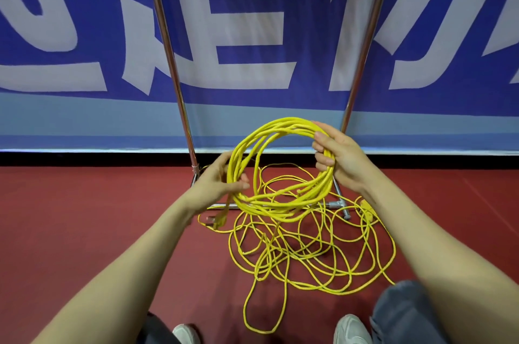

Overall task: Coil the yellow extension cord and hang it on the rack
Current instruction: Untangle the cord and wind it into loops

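— So, both hands busy? 
— Yes. Right hand (341,158) closing its fingers (323,159) around the right side of the coil (276,163), gripping several loops of the yellow extension cord (309,253) together. 
— And the left? 
— Left hand (222,179) curling around the coil's left side, thumb and fingers pinching the strands low on that side. 
— Holding the coil where? 
— Up in the air between the two hands, in front of the rack (165,43), standing roughly upright and facing the camera. 
— Everything gathered? 
— No. Much of the cord lying loose on the red floor (84,217) below the coil, sprawling in tangled loops around the rack's base bar and toward the shoes (351,329). 
— Any plug showing? 
— Hanging just under the left hand, a yellow plug (217,221) with its prongs, dangling close to the floor. Also lying by the right forearm, a yellow block, probably the socket end; hard telling for sure. 
— And the rack itself? 
— Standing against the blue and white banner (252,34), two chrome uprights rising out of view, nothing hanging on the visible part.
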Demonstrator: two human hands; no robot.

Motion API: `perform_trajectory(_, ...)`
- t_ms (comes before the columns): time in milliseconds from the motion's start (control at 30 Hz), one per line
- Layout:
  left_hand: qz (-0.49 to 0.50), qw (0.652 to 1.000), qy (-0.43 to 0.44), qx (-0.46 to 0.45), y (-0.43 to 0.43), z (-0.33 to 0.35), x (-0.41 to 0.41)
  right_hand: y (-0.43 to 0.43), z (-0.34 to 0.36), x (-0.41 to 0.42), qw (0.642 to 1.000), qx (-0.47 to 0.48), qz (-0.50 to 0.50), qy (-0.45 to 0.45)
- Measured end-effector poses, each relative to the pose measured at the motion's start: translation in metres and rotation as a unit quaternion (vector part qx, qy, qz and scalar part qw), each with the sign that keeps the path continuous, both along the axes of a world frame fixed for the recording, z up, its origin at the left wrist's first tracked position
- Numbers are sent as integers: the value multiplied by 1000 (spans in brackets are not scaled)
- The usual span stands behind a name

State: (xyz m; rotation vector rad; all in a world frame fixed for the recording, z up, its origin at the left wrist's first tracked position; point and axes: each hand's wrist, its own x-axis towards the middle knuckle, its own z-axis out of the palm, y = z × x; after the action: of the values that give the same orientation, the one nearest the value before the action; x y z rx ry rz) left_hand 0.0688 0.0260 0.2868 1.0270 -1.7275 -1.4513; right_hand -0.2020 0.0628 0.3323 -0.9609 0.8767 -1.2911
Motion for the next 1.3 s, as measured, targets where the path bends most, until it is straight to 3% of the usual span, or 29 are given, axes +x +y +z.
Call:
perform_trajectory(200,-76,989,-74,105,2,-9,0,2,-4,11,995,9,59,81)
perform_trajectory(333,61,995,-57,-50,5,17,-19,4,-5,16,981,5,115,157)
perform_trajectory(467,5,988,-92,-124,9,28,-40,9,0,27,961,-8,166,222)
perform_trajectory(533,-8,989,-109,-99,6,26,-39,12,2,29,954,-13,174,245)
perform_trajectory(667,-74,996,-44,-24,9,31,-33,14,2,28,952,-2,174,253)
perform_trajectory(833,-84,996,-11,33,16,34,-34,11,-4,30,944,1,189,269)
perform_trajectory(1100,-100,995,-18,19,21,42,-32,10,-8,31,940,-20,175,294)
perform_trajectory(1200,-107,994,-6,28,20,47,-29,11,-14,24,911,-54,168,372)
perform_trajectory(1300,-96,994,28,37,13,53,-17,11,-32,12,905,24,199,376)
